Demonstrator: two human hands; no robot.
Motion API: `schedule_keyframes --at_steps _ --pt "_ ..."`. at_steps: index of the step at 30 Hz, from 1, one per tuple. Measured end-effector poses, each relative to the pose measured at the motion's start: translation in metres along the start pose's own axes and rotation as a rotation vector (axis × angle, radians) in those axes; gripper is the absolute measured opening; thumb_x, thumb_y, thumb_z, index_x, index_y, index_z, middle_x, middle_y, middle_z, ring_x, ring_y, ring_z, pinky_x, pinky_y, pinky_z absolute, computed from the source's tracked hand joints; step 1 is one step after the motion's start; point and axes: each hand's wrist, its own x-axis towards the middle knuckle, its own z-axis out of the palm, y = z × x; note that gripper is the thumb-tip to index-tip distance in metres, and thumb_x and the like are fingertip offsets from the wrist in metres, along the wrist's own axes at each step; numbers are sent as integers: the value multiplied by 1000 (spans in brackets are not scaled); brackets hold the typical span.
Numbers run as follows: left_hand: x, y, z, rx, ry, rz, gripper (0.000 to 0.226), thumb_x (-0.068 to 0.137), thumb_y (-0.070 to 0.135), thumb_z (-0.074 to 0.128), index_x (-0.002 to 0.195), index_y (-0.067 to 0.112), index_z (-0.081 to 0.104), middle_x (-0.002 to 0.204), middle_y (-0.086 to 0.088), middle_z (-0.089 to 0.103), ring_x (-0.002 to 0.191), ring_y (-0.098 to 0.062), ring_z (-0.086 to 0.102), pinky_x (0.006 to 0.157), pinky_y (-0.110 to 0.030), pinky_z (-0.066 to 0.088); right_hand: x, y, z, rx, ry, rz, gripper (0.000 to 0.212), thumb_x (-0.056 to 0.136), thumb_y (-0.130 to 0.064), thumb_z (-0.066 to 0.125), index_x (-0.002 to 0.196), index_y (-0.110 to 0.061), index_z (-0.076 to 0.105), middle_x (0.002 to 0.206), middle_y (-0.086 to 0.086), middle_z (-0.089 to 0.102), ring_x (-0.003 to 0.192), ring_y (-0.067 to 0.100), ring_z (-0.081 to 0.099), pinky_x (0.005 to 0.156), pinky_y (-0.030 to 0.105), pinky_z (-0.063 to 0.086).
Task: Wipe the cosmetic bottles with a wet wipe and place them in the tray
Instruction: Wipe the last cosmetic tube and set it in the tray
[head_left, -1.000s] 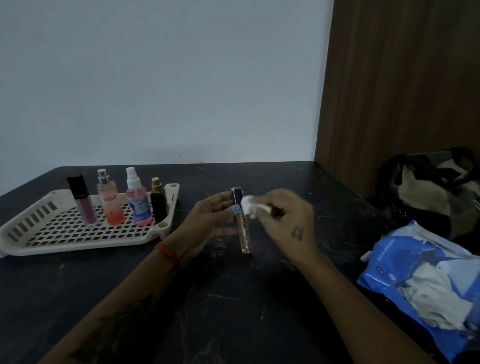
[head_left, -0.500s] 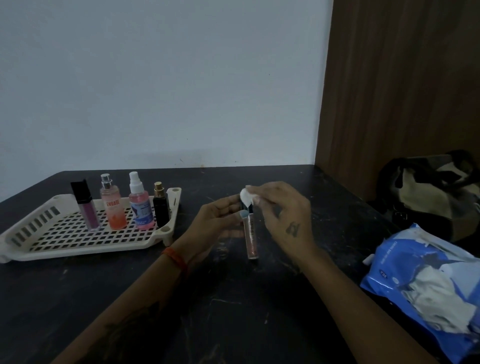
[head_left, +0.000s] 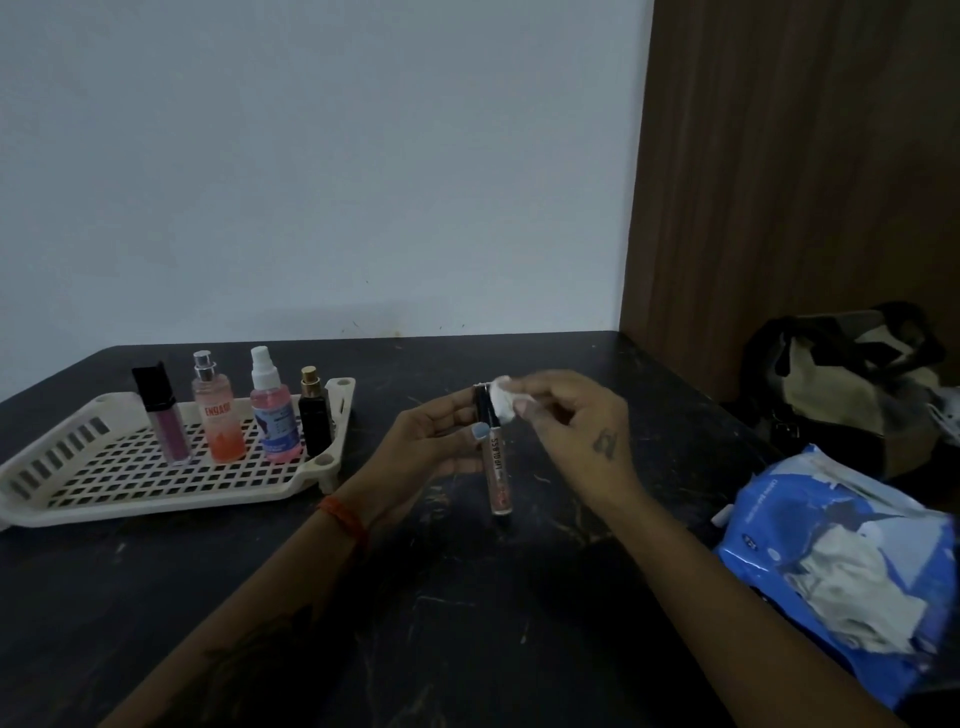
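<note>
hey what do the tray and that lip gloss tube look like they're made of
The tray looks like moulded cream plastic with a matte finish: its floor is a regular lattice and its wall has slots. The lip gloss tube has a clear glossy body, plastic or glass, I can't tell which; the pinkish contents show through it. Its cap is dark.

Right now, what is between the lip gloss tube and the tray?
In the head view, only the left hand holding the lip gloss tube, then bare dark tabletop up to the tray.

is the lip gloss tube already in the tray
No, the lip gloss tube is held over the table by the left hand, apart from the tray.
</note>
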Motion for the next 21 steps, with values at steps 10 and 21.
schedule_keyframes --at_steps 10,21 --pt "2 -6 -6 -36 30 -9 40 72 13 63 111 23 61 103 -2 71 94 -19 68 70 -28 56 -24 1 7 -115 -80 -83 15 72 5 71 79 -9 74 85 3 72 77 7 66 71 9 50" --pt "0 -5 -5 -19 36 -3 40 74 11 61 113 24 60 108 0 70 96 -16 67 71 -26 55 -29 -6 -15 -394 -496 -88 8 76 -12 70 77 -17 75 81 -3 71 70 5 63 70 19 52"
